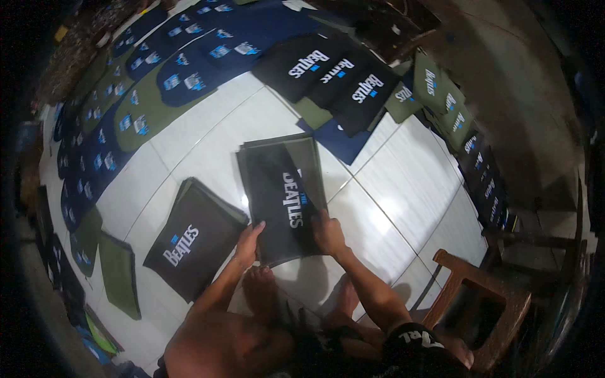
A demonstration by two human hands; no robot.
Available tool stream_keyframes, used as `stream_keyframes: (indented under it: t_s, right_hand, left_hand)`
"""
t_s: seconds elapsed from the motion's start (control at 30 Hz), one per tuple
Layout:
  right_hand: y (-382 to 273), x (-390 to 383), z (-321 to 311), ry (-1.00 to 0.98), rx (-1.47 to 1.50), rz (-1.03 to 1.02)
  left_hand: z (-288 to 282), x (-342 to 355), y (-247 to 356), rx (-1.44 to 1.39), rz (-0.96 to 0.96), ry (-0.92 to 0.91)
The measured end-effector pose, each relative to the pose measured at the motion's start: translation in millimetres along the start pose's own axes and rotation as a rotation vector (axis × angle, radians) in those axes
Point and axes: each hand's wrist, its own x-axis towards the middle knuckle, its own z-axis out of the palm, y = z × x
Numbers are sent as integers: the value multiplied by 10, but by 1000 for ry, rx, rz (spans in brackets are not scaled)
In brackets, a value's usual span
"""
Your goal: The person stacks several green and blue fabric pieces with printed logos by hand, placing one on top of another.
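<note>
In front of my feet lies a stack of black printed fabric panels (271, 183), with white and blue lettering on top and dark green edges at its far end. My left hand (249, 242) grips the near left edge, thumb toward the top face. At the near right edge, my right hand (329, 233) is closed on the same stack, its fingertips partly hidden. A second stack of dark panels (205, 230), with similar print, rests on the floor left of my left hand, slightly fanned.
White tiles (391, 183) cover the floor. Rows of navy and green printed pieces (189, 75) spread at the far left. More black panels (334, 75) overlap at the far side, with green ones (441, 94) to the right. A folded green piece (120, 274) lies left; a wooden stool (485, 296) stands near right.
</note>
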Motion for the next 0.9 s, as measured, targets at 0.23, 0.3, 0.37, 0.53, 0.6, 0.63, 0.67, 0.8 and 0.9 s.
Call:
stream_keyframes:
  t_s: [0.23,0.3,0.37,0.53,0.6,0.63,0.67,0.8,0.9]
  right_hand:
    - [26,385,-336,280,-87,-5]
    - [279,723,-492,478,56,-14]
    - [585,1162,-721,562,173,90]
    - [1000,2279,-1267,551,530,564]
    - [913,2509,-1462,642,272,598]
    - [900,2626,-1496,651,269,598]
    - [937,2717,-1517,797,163,513]
    - [881,2967,-1631,752,92,476]
    - [930,3154,-1693,652,180,602]
  left_hand:
    - [-189,28,-129,156,114,101]
    - [-175,14,-94,177,114,116]
    - [-115,-34,-62,194,109,134]
    - [-351,114,-139,470,103,196]
    - [-12,-72,120,616,167,158]
    - [-165,-12,30,711,271,129]
    - [-345,54,-111,803,373,97]
    - [-413,-14,-134,1295,718,46]
    - [-377,-40,-90,1326,604,36]
